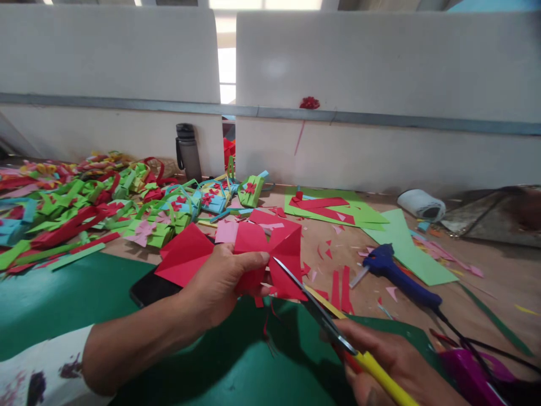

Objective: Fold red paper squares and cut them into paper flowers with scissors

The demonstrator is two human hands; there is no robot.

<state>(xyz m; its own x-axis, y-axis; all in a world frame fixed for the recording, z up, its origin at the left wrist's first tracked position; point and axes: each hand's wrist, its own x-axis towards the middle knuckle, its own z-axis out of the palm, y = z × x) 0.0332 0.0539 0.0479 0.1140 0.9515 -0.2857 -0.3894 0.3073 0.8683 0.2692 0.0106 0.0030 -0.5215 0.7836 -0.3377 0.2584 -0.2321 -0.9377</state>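
Observation:
My left hand [224, 276] pinches a folded and cut sheet of red paper [186, 254] between thumb and fingers, above the front edge of the work surface. Its creased flaps spread to both sides of the hand. My right hand [380, 361] is closed on scissors [367, 366] with yellow handles. The blades point up and left, their tips at the red paper just right of my left thumb. Part of the handles and some right fingers fall outside the lower edge. A dark phone-like object [152, 288] lies partly under the red paper.
Small green and blue paper baskets [249, 189] crowd the left side. A dark bottle [188, 152] stands behind them. On the right are a blue glue gun [401, 276] with a cord, green sheets [414, 248], red strips [341, 287], a white roll [421, 204] and scattered scraps.

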